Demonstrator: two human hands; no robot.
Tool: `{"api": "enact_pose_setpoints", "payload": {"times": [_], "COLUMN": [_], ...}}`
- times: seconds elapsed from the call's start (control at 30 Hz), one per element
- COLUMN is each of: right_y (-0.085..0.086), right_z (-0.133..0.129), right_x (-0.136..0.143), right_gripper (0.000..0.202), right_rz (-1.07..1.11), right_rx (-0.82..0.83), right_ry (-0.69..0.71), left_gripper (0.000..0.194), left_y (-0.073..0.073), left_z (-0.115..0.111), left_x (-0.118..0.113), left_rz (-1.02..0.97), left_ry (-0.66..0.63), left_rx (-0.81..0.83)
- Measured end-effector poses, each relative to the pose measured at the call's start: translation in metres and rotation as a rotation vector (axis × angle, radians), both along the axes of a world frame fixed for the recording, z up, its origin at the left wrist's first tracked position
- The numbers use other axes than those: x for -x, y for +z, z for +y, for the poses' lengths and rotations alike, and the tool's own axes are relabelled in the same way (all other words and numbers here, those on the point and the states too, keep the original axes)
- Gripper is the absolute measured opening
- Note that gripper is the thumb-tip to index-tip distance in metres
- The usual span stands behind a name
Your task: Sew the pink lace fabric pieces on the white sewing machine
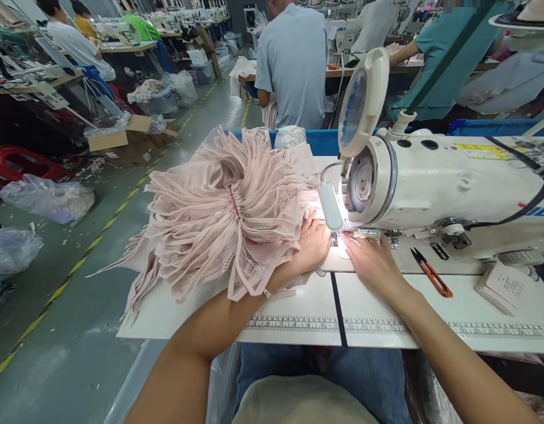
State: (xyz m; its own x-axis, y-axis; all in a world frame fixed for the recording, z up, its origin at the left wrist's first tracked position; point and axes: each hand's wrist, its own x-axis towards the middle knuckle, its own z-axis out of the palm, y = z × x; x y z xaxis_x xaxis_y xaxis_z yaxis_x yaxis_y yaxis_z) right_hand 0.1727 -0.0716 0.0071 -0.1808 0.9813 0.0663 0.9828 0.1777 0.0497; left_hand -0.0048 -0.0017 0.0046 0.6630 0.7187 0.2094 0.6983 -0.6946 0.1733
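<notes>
A big bundle of pale pink lace and elastic straps, tied with a red thread, lies on the white sewing table left of the white sewing machine. My left hand rests flat on pink fabric at the edge of the bundle, just left of the lit needle area. My right hand lies flat beside it, fingertips at the presser foot. Both hands press the fabric down; the piece under the needle is mostly hidden by glare.
Orange-handled thread snips and a small booklet lie on the table to the right. A person in a light blue shirt sits with their back to me ahead. Boxes and plastic bags line the aisle floor at left.
</notes>
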Motion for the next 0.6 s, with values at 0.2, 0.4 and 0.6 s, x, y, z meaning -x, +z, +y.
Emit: {"api": "enact_pose_setpoints", "payload": {"times": [0.2,0.4,0.6], "right_y": [0.006,-0.002,0.002], "right_z": [0.0,0.005,-0.001], "right_x": [0.004,-0.005,0.0], "right_gripper": [0.048,0.055,0.042], "right_rz": [0.001,-0.011,0.101], "right_rx": [0.016,-0.002,-0.172], "right_ry": [-0.037,-0.035,-0.023], "left_gripper": [0.021,0.024,0.022], "left_y": [0.007,0.006,0.042], "left_z": [-0.003,-0.015,-0.087], "left_x": [-0.002,0.007,0.035], "left_rz": [0.012,0.297,0.294], "left_ry": [0.031,0.072,-0.376], "left_rx": [-0.017,-0.266,-0.218]}}
